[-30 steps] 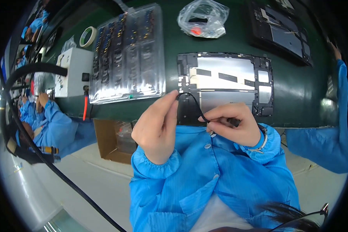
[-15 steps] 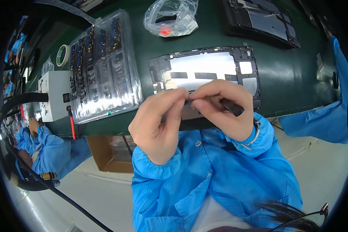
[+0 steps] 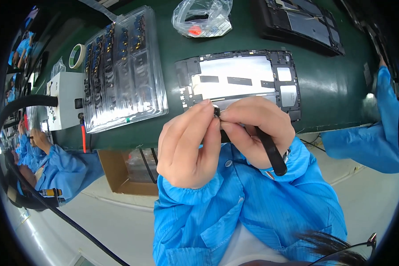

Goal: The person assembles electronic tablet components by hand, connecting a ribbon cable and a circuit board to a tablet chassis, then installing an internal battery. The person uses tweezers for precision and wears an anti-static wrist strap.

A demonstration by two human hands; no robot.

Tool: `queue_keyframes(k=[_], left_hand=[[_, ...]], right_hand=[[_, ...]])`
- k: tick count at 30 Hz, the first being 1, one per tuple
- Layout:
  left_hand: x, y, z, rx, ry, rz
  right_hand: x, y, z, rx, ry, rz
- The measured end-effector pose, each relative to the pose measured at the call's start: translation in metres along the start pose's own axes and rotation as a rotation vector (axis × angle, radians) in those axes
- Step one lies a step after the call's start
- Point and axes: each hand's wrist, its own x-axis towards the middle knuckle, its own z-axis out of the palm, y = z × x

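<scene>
My left hand (image 3: 186, 148) pinches a small black part (image 3: 217, 111) between thumb and fingertips; its exact kind is too small to make out. Fingertip to fingertip with it, my right hand (image 3: 259, 128) is closed in a pinch at the same part. A slim black tool (image 3: 271, 151) lies in the right hand, its rounded end sticking out toward me; its working end is hidden. Just beyond both hands lies an open tablet-like housing (image 3: 235, 68), black-framed with a silvery plate and black strips. My hands cover part of its near edge.
A clear plastic tray (image 3: 159, 88) of small electronic parts stands left, beside a white box (image 3: 65, 101) and a tape roll (image 3: 76, 56). Farther back are a plastic bag (image 3: 201, 17) and stacked dark housings (image 3: 297, 26). A cardboard box (image 3: 115, 175) sits below the table edge. Other people work both sides.
Both hands have come slightly nearer to me, and the small black part now shows between the fingertips. The black tool has swung so its end points down toward me. The view has shifted slightly.
</scene>
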Motion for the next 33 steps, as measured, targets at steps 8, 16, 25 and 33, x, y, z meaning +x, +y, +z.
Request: queue_keyframes(k=[8,16,25,33], left_hand=[[0.003,-0.002,-0.026,0.148,-0.038,0.076],[0.007,-0.088,-0.113,0.813,-0.101,0.115],[0.002,-0.095,-0.108,0.966,-0.325,0.251],[-0.01,-0.054,-0.098,1.272,-0.65,0.127]], right_hand=[[-0.002,-0.006,0.01,-0.03,-0.072,-0.1],[-0.007,-0.002,-0.002,-0.047,0.027,-0.064],[-0.003,0.0,-0.01,-0.053,-0.013,-0.06],[-0.006,-0.007,-0.046,-0.198,-0.082,-0.044]])
